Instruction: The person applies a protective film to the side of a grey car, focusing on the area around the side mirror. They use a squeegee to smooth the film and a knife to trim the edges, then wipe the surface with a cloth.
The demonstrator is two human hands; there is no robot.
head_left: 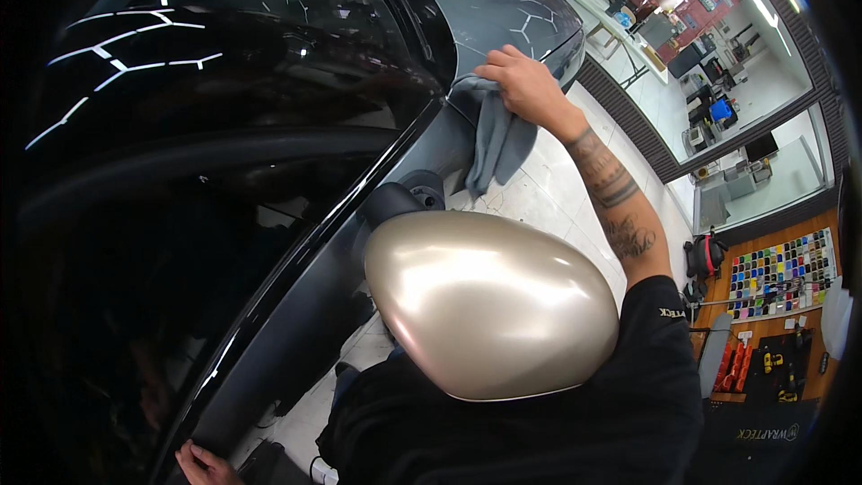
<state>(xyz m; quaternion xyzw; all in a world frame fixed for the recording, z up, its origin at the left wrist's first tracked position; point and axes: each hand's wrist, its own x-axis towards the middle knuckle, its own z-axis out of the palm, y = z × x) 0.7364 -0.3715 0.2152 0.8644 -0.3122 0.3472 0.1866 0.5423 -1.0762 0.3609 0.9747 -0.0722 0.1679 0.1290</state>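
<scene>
My right hand is closed on a grey cloth, which hangs down in folds over the car's dark grey fender by the lower corner of the windshield. My left hand is at the bottom left, its fingertips resting on the dark door panel near the glossy black window trim. Its fingers look slightly bent and apart, with nothing seen in them; the lower frame edge cuts off the rest. Between my arms, a champagne-coloured side mirror housing sticks out from the car on a black mount.
The glossy black windshield and side glass fill the left, reflecting ceiling lights. The grey hood lies beyond. White floor tiles show past the fender. At right are a red and black vacuum, colour samples and yellow power tools.
</scene>
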